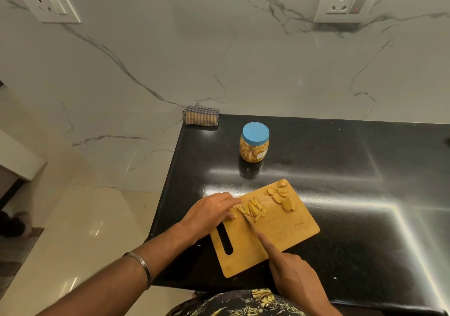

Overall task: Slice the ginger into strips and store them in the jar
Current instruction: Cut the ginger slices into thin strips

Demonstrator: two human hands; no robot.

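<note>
A wooden cutting board (287, 230) lies on the black counter. On it are a heap of cut ginger strips (253, 208) and several flat ginger slices (282, 196) near its far corner. My left hand (211, 212) holds a ginger piece down at the board's left side, fingers curled over it. My right hand (292, 269) grips a knife (249, 222), index finger stretched along its spine, blade tip among the strips. A clear jar (254, 142) with a blue lid, partly filled with ginger, stands closed behind the board.
The black counter (353, 193) ends at its left edge near my left wrist, with tiled floor below. A folded checked cloth (201, 115) lies at the counter's far left corner against the marble wall. Two wall sockets sit high on the wall.
</note>
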